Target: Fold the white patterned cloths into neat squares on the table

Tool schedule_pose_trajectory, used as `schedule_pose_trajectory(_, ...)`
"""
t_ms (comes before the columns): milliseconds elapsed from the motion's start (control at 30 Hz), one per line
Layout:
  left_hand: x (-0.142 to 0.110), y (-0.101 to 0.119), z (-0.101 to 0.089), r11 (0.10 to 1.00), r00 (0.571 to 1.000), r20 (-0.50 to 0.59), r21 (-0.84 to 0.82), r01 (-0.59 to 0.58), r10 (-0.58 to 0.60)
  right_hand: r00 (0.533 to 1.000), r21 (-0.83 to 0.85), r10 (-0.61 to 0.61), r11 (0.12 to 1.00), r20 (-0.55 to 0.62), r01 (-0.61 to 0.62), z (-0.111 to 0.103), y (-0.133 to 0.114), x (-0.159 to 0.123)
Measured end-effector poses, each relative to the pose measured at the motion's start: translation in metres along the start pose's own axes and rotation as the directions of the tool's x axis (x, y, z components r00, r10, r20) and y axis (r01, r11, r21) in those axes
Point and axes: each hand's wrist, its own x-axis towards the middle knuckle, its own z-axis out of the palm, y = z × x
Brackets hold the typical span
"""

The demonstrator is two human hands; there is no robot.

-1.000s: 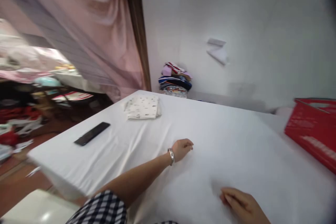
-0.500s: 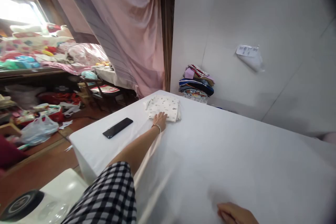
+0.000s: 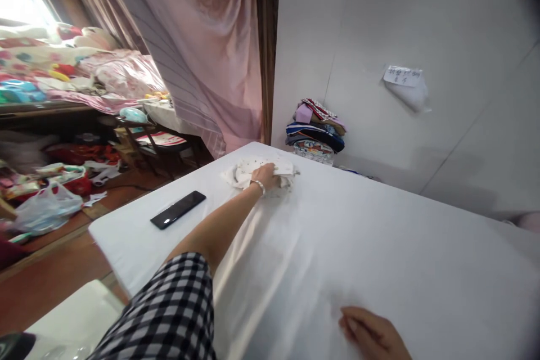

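Observation:
At the far end of the white-covered table (image 3: 379, 236), my left hand (image 3: 266, 175) is closed on a white folded garment with small dark prints (image 3: 247, 170). The cloth is bunched and slightly blurred around my fingers, and part of it hides behind the hand. What kind of garment it is cannot be made out. Close to the front of the view, my right hand (image 3: 373, 333) hovers over or rests on the tabletop, its fingers curled together with nothing visible in them. A black phone (image 3: 178, 209) lies left of my left forearm.
A stack of folded clothes (image 3: 316, 132) stands against the grey wall beyond the table. A pink curtain (image 3: 211, 39) hangs at the back. Lower left is a pale stool-like surface (image 3: 80, 315) with a dark-lidded clear container (image 3: 17, 346). A plastic bag (image 3: 48, 208) sits on the floor.
My left hand went from lying flat on the smooth folded garment to gripping it, and the cloth is now crumpled and lifted. My right hand shifted slightly left and up. The view moved a little.

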Motion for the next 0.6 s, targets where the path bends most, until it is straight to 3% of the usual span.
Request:
schedule_pose_trajectory(100,-0.039,0.057,-0.016,0.974,0.981,-0.04,-0.122,-0.192,0.188,0.99,0.051,-0.045,0.997,-0.137,0.052,-0.014,-0.01,0.009)
schedule_pose_trajectory(167,-0.086,0.104,-0.013,0.897,0.918,0.001,-0.213,-0.388,0.397,0.983,0.269,-0.048,0.959,-0.177,0.096,-0.023,-0.02,0.015)
schedule_pose_trajectory(200,-0.113,0.126,-0.007,0.83,0.854,0.037,-0.264,-0.492,0.518,0.984,0.386,-0.05,0.916,-0.169,0.112,-0.028,-0.023,0.016)
schedule_pose_trajectory(300,-0.19,0.177,0.016,0.584,0.588,0.132,-0.413,-0.699,0.798,0.994,0.555,-0.002,0.829,-0.11,0.064,-0.044,-0.023,0.014)
schedule_pose_trajectory(333,-0.209,0.186,0.023,0.545,0.538,0.156,-0.441,-0.713,0.829,0.996,0.549,0.024,0.836,-0.08,0.024,-0.05,-0.021,0.011)
schedule_pose_trajectory(367,-0.222,0.192,0.029,0.525,0.518,0.156,-0.465,-0.713,0.841,0.998,0.524,0.046,0.852,-0.051,-0.013,-0.054,-0.018,0.009)
schedule_pose_trajectory(467,-0.233,0.196,0.04,0.498,0.535,0.115,-0.567,-0.657,0.837,0.998,0.47,0.053,0.882,-0.015,-0.04,-0.063,-0.013,0.004)
schedule_pose_trajectory(600,-0.213,0.186,0.036,0.582,0.662,0.191,-0.684,-0.439,0.725,1.0,0.512,0.015,0.859,-0.012,-0.007,-0.061,-0.016,0.009)
